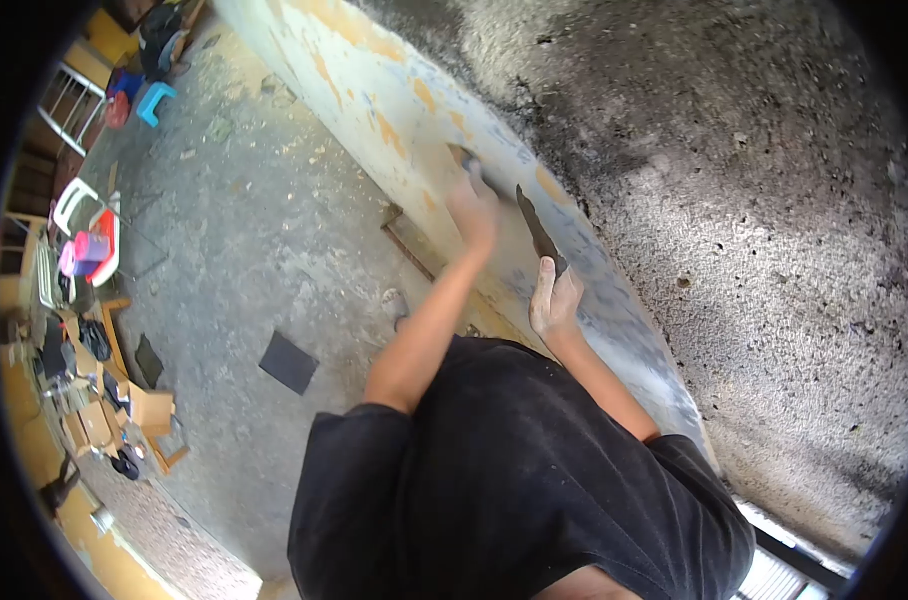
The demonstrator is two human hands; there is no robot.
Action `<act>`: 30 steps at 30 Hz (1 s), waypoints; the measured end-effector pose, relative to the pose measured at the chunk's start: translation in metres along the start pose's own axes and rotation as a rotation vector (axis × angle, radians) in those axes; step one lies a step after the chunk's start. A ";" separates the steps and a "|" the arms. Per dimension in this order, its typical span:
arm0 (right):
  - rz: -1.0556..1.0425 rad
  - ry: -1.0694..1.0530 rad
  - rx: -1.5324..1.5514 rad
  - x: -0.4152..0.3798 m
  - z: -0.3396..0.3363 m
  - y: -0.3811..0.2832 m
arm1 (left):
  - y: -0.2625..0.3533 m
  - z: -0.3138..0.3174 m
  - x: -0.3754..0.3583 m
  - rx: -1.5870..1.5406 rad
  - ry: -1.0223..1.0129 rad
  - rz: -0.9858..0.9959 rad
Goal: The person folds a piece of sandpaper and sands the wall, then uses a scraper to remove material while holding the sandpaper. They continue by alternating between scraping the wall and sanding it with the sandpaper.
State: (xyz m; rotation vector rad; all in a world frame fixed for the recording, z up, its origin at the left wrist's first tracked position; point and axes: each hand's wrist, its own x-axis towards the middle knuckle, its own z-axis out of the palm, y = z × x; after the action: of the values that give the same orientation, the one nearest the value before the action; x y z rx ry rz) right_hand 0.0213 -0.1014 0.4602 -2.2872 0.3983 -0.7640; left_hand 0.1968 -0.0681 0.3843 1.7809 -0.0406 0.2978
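Observation:
My left hand (472,212) is raised to the pale, patchy wall (374,110) and smeared by motion. Its fingers close round a small object (464,158) with a dark, brownish end against the wall, too blurred to name. Lower down and to the right, my right hand (557,300), dusty with white powder, grips a thin dark sheet (539,228) that looks like sandpaper. The sheet is seen nearly edge-on, has a ragged outline and points up along the wall. My thumb lies along the near side of it.
A dark square sheet (288,362) lies on the grey concrete floor (224,250). Cardboard boxes (99,425), a white chair (74,205) and a blue stool (156,103) stand at left. A rough, blackened grey surface (754,250) fills the right side.

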 end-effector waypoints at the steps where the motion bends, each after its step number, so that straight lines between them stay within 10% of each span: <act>1: 0.040 -0.018 0.004 0.000 -0.002 -0.003 | 0.011 -0.005 -0.012 -0.001 -0.018 0.014; 24: -0.171 0.160 0.030 -0.003 0.006 -0.006 | 0.024 -0.020 -0.022 -0.010 -0.132 0.133; 30: 0.126 -0.082 0.082 -0.006 0.000 -0.004 | 0.001 -0.007 0.015 -0.008 -0.031 0.024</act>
State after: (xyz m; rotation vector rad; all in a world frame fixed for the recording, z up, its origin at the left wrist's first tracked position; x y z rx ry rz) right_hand 0.0169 -0.0959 0.4605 -2.1864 0.4606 -0.6101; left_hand 0.2103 -0.0594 0.3898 1.7782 -0.0853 0.2874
